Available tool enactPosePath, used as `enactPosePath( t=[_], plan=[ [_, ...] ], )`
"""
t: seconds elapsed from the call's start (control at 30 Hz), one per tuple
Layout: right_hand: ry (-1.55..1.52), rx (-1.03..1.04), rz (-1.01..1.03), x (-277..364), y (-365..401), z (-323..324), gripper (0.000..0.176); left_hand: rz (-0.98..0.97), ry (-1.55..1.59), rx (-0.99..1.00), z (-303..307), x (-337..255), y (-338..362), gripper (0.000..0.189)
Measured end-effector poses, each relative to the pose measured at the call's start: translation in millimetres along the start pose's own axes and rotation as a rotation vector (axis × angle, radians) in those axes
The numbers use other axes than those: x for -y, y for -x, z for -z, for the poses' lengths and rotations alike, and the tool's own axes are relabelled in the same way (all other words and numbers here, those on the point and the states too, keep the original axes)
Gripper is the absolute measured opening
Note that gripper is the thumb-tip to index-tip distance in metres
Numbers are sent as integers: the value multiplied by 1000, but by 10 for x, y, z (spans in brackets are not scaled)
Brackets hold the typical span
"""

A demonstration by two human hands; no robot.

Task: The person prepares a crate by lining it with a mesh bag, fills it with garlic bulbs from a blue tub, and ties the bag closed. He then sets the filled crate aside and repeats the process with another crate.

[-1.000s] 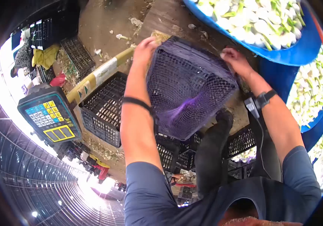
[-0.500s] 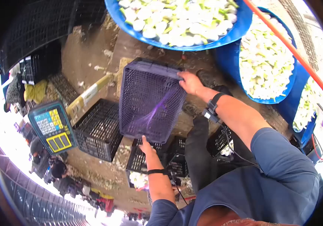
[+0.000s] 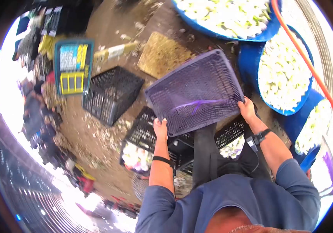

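Note:
In front of my body I hold up a dark purplish plastic crate (image 3: 233,74), tilted, with its open side toward me. A purple mesh net (image 3: 195,104) lines it, and a bunched streak crosses the middle; I see nothing else inside. My left hand (image 3: 160,129) is closed on the crate's near left corner. Its near right corner is in the grip of my right hand (image 3: 247,108). Just beyond the crate lies a square yellowish platform (image 3: 162,54) with a dirty surface. Black straps with small devices circle both my wrists.
Blue barrels (image 3: 248,58) full of white bulbs with green stems stand right, crossed by an orange hose (image 3: 302,50). At left are a scale's keypad panel (image 3: 73,66) and a black crate (image 3: 114,95). Another crate (image 3: 141,132) holds white bulbs near my legs. People (image 3: 38,112) are far left.
Both hands have brought the crate toward my body and turned it, uncovering the yellowish platform. My right hand has come lower. The whole view has also shifted.

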State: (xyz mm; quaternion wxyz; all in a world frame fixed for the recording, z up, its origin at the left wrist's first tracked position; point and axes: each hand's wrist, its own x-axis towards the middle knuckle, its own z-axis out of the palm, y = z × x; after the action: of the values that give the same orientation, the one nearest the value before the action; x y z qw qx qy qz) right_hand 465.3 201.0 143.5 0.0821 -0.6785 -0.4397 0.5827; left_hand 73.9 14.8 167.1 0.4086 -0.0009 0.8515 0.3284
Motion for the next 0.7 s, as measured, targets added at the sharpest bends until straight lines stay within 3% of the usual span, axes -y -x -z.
enactPosePath(
  t=[0.1,0.27,0.4,0.53,0.7],
  plan=[
    [57,65,-104,-71,95,399,30,-12,-35,53,-76,125,352,24],
    [176,114,-102,-107,-49,837,28,30,82,-108,-373,114,1087,24],
    [195,201,-124,181,-345,858,27,139,184,-177,-496,274,1281,22],
    [255,287,32,510,-766,608,26,84,195,-228,-620,459,1146,19],
    [304,318,236,687,-1541,-66,26,-4,353,-306,-679,618,294,15]
  ],
)
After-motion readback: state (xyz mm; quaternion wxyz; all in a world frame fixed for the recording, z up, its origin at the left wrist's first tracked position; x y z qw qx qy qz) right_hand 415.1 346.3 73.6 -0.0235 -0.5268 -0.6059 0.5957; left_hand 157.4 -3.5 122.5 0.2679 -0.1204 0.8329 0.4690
